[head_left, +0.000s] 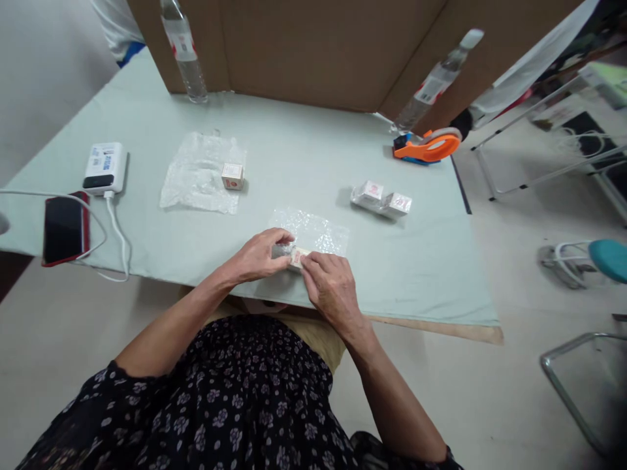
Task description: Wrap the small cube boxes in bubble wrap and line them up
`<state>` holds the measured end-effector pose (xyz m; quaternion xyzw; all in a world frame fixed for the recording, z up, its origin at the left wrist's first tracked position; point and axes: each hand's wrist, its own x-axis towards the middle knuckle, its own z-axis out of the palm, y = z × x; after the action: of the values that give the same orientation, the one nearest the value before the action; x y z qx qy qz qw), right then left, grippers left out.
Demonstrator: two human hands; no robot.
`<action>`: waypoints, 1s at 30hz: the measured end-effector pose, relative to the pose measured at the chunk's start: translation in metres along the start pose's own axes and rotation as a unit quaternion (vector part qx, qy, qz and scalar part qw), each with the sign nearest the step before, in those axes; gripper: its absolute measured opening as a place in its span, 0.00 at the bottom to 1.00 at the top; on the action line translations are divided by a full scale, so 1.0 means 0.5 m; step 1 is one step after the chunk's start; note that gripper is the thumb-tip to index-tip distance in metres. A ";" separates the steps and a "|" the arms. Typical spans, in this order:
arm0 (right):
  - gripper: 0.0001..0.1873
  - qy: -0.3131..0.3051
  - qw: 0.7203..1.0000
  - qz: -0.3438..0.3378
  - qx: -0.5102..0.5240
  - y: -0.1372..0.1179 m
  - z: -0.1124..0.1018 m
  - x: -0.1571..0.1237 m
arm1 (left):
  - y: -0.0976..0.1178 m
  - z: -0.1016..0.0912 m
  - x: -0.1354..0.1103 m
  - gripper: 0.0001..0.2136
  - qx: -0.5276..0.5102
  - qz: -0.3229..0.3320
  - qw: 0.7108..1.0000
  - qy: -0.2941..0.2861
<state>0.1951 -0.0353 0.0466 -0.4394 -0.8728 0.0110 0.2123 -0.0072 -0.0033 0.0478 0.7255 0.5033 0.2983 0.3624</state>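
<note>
At the table's near edge, my right hand [333, 281] grips a small white box [297, 257] with red print, fingers and thumb closed on its right end. My left hand [262, 256] curves around the box's left side, where a crumpled bit of clear bubble wrap [282, 250] shows between thumb and forefinger. Under and just beyond both hands a sheet of bubble wrap [323, 234] lies flat. Two similar boxes [382, 199] in clear wrap sit to the right. Another small box [232, 176] rests on the right edge of a larger bubble wrap piece [198, 176].
A power bank [105, 166] with a white cable and a phone [66, 228] lie at left. Water bottles [189, 62] [434, 85] stand by a cardboard screen [313, 52] at the back. An orange tape dispenser [428, 146] is at the right edge; a stool [607, 260] stands beyond.
</note>
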 end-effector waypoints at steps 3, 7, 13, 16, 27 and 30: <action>0.11 -0.021 1.000 0.005 -0.011 -0.007 -0.007 0.000 | -0.011 -0.006 -0.004 0.14 -0.001 -0.042 0.999 0.004; 0.16 -0.056 0.997 0.012 -0.047 -0.017 -0.010 0.002 | -0.020 0.005 0.009 0.11 0.003 -0.068 0.998 -0.001; 0.20 -0.071 0.994 -0.004 -0.077 -0.020 -0.011 0.004 | -0.031 0.000 0.004 0.11 0.103 -0.094 0.990 0.024; 0.21 -0.087 0.991 -0.026 -0.095 -0.017 -0.015 0.011 | -0.036 -0.013 -0.014 0.12 0.198 -0.117 0.971 0.071; 0.13 -0.119 0.981 -0.075 -0.131 -0.013 -0.028 0.042 | -0.036 -0.020 -0.018 0.14 0.064 -0.263 0.960 0.064; 0.13 -0.119 0.982 -0.073 -0.128 -0.010 -0.027 0.041 | -0.030 -0.008 -0.018 0.09 -0.079 -0.306 0.947 0.048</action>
<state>0.1858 -0.0250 0.0674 -0.3934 -0.9158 -0.0641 0.0490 -0.0210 -0.0077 0.0371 0.4902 0.6928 0.2466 0.4679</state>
